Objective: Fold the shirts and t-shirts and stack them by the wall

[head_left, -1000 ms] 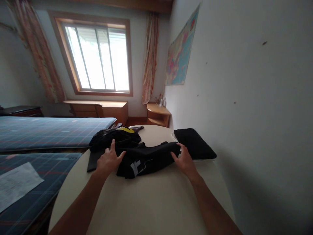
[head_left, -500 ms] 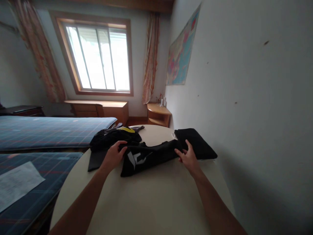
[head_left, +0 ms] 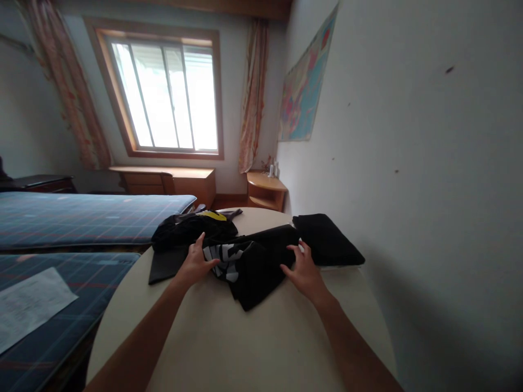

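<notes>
A black garment (head_left: 261, 261) with a grey-and-white print lies rumpled on the round cream table (head_left: 229, 348), one corner pointing toward me. At its left end is my left hand (head_left: 196, 265), fingers apart, the thumb beside the print. My right hand (head_left: 303, 269) is at the garment's right edge with its fingers spread and slightly curled. Neither hand grips the cloth; whether the fingertips touch it is hard to tell. To the right sits a folded black cloth (head_left: 329, 239) on something pale. Behind my left hand is a heap of dark clothes (head_left: 192, 228) with a yellow patch.
A flat dark piece (head_left: 165, 264) lies under the heap at the table's left. Two beds with blue plaid mattresses (head_left: 90, 218) stand to the left, a paper sheet (head_left: 32, 305) on the nearer one. The white wall (head_left: 429, 228) runs close along the right.
Both hands were pinching the stretched-out garment; now their fingers have let go. The garment has dropped onto the table, bunched, with its near corner closer to me.
</notes>
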A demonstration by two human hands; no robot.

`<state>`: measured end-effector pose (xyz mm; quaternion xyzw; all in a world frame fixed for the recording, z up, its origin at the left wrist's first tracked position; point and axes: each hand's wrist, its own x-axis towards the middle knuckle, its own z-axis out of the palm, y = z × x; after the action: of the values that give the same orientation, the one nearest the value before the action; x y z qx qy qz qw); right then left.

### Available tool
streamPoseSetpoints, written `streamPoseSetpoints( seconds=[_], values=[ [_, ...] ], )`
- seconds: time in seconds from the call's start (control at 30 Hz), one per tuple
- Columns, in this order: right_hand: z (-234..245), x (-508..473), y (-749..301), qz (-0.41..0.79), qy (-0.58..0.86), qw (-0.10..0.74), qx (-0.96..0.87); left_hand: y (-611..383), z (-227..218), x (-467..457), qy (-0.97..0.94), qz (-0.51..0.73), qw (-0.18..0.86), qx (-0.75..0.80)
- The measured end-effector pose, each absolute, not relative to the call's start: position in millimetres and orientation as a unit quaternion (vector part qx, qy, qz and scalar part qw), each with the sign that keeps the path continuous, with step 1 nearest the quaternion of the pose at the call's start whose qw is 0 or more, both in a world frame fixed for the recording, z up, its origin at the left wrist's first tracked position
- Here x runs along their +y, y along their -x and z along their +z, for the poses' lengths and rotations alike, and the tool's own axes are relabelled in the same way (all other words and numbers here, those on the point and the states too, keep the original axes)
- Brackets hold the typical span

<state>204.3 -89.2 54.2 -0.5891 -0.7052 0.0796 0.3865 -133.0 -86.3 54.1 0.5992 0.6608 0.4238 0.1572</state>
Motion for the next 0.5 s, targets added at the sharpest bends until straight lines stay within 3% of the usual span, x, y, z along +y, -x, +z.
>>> streamPoseSetpoints(
  seconds=[0.1, 0.2, 0.3, 0.4, 0.5],
  values=[
    [70, -106, -195, 0.102, 0.539, 0.301, -0.780, 128, 57, -94, -0.634, 0.330, 0.145, 0.684],
    [77, -116, -186, 0.183, 0.409, 0.221, -0.866, 126, 63, -97, -0.646, 0.312, 0.137, 0.683],
    [74, -116, -182, 0.196, 0.364, 0.171, -0.894, 129, 69, -93, -0.634, 0.390, 0.158, 0.649],
    [70, -110, -188, 0.193, 0.376, 0.129, -0.897, 136, 71, -86, -0.577, 0.500, 0.251, 0.595],
    [73, -103, -200, 0.169, 0.431, 0.149, -0.874, 147, 71, -82, -0.491, 0.591, 0.275, 0.579]
  ],
)
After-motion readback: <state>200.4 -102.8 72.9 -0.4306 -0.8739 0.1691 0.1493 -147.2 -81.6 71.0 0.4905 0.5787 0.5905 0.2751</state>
